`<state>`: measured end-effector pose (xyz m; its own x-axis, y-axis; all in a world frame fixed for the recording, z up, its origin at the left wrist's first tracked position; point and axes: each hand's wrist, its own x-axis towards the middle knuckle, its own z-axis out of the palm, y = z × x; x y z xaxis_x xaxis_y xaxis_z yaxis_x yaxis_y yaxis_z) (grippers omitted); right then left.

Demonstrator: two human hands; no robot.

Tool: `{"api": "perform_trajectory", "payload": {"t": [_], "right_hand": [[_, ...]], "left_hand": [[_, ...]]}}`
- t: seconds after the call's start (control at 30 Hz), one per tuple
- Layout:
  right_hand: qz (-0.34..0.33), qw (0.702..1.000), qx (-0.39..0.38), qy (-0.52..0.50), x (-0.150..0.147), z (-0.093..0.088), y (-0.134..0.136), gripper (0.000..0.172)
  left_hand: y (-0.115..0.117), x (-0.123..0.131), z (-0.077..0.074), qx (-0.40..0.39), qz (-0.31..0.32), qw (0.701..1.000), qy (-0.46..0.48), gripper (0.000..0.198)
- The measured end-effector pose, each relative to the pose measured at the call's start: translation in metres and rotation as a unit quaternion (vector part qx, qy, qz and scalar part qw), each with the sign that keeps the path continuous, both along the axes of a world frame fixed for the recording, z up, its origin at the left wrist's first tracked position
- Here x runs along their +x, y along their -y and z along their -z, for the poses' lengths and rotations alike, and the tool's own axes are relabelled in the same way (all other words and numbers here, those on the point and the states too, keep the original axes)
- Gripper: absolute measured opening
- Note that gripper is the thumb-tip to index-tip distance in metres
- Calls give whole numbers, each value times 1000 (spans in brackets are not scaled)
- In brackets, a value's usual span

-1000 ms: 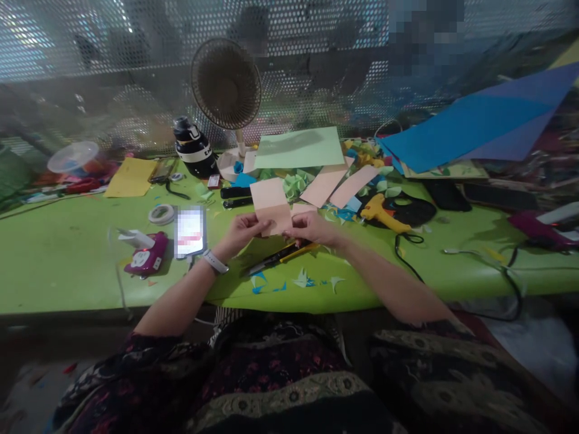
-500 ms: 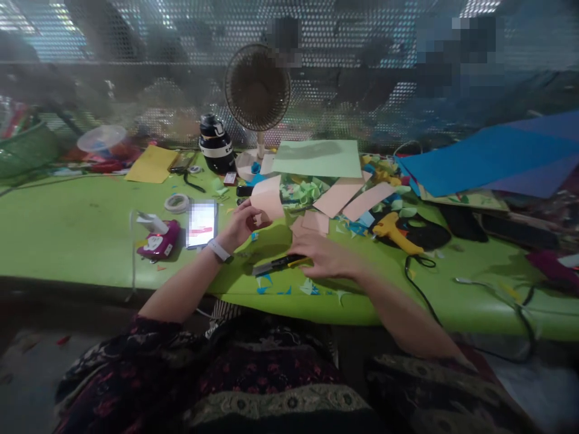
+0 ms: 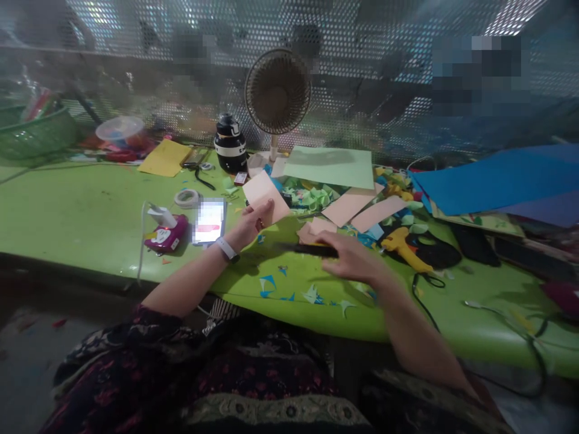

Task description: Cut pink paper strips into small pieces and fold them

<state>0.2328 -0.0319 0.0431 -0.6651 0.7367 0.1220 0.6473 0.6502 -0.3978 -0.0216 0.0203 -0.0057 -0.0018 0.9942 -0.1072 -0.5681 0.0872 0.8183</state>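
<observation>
A pale pink piece of paper [image 3: 266, 196] is gripped between thumb and fingers of my left hand [image 3: 251, 224], raised above the table. My right hand [image 3: 348, 253] is closed round a black and yellow utility knife [image 3: 310, 248], whose blurred blade points left over the green tabletop. Small pink paper pieces [image 3: 316, 228] lie just beyond the knife. Two longer pink strips [image 3: 377, 214] rest further to the right, beside curled green paper bits [image 3: 312, 198]. Blue and green offcuts [image 3: 268, 284] are scattered near the table's front edge.
A lit phone [image 3: 208, 222], a tape roll [image 3: 187, 198] and a purple power adapter [image 3: 169, 234] sit left of my left hand. To the right are a yellow glue gun [image 3: 404, 248] and blue sheets [image 3: 493, 181]. A fan [image 3: 278, 90] and black bottle [image 3: 230, 147] stand behind.
My left hand has turned and tilted the pink paper, with the thumb now on its face. My right hand has lifted the knife and shifted slightly right. The view has shifted slightly.
</observation>
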Motion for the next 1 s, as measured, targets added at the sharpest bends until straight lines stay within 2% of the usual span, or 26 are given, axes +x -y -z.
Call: {"api": "perform_trajectory", "payload": {"t": [0.1,0.2,0.27,0.47,0.7,1.0], "right_hand": [[83,990,92,-61,17,-5,-8,32],[160,972,158,-61,26,-3,-17,32],[181,966,178,-55,26,0,-20,32],[170,964,197,-51,23,8,-22,35],[154,971,178,-33,23,3,-18,33],[168,969,180,-35,20,4,-16,32]], "left_hand": [[-2,-2,7,22,21,999,-29,43],[-3,-5,11,43,43,996,-59,44],[-2,-6,12,55,58,994,-80,43],[1,-6,11,60,86,989,-104,42],[0,-6,13,55,82,991,-95,40],[2,-5,9,41,76,992,-95,43]]}}
